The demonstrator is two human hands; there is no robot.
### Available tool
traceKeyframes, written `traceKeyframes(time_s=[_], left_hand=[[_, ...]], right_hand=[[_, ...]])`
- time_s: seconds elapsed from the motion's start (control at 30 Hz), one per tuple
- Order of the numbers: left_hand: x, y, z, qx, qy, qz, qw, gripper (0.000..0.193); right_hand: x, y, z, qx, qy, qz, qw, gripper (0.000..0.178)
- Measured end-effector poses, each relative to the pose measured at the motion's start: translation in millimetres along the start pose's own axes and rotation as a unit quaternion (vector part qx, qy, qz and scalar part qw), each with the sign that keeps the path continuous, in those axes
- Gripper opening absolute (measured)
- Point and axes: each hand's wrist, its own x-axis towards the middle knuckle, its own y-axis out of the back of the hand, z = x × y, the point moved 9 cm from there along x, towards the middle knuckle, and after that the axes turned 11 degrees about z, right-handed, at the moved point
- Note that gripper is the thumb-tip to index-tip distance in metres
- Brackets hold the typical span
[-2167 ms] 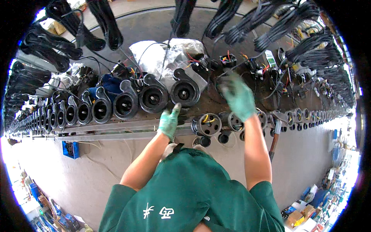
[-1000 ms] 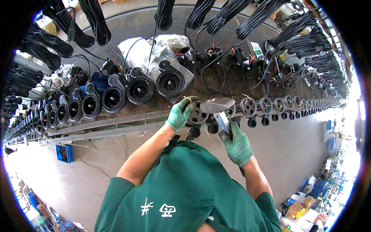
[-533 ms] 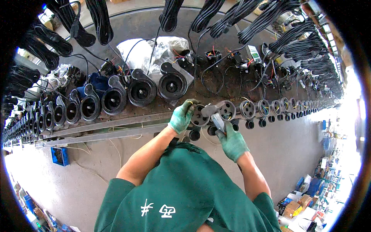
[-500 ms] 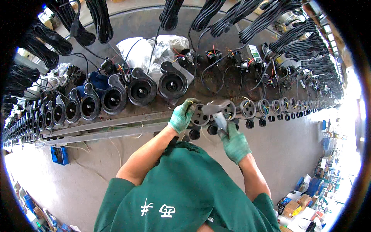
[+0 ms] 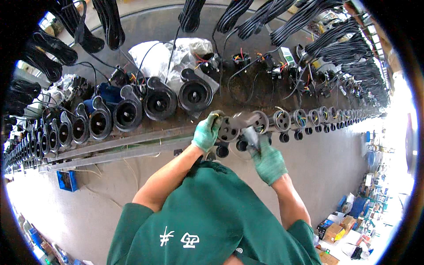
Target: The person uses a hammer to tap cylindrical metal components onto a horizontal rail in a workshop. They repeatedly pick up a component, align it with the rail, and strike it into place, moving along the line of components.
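Observation:
My right hand (image 5: pixel 268 164), in a green knit glove, grips a hammer (image 5: pixel 252 138) whose head is blurred by motion over the row of round parts. Beneath and left of the hammer head is a round grey housing (image 5: pixel 228 131) with several holes. At its left edge is my gloved left hand (image 5: pixel 206 133), fingers pinched together near its upper rim; what lies between the fingertips is too small to make out. A short black cylinder (image 5: pixel 222 152) hangs below the housing. To the right stands another round housing (image 5: pixel 282 120), with a wire at its top.
Black pump-like volute casings (image 5: pixel 195 95) line the bench edge to the left. Clear plastic bags (image 5: pixel 170 55) and wired black motor parts (image 5: pixel 240 61) lie behind. Bundled black cables (image 5: pixel 192 17) hang overhead. A blue bin (image 5: pixel 67 180) sits on the floor.
The hammer head, still blurred, has shifted a little downward between the frames. My left hand stays at the same housing. The whole view has tilted slightly.

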Motion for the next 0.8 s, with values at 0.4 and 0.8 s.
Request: traceKeyframes(time_s=[0.4,0.8], left_hand=[[1,-3,-8,-0.028,0.053,-0.008,0.998,0.02],[2,1,2,-0.012,0.026,0.028,0.999,0.02]], right_hand=[[18,-37,6,-0.018,-0.011,-0.092,0.996,0.036],[6,-61,13,-0.072,-0.028,-0.147,0.986,0.035]])
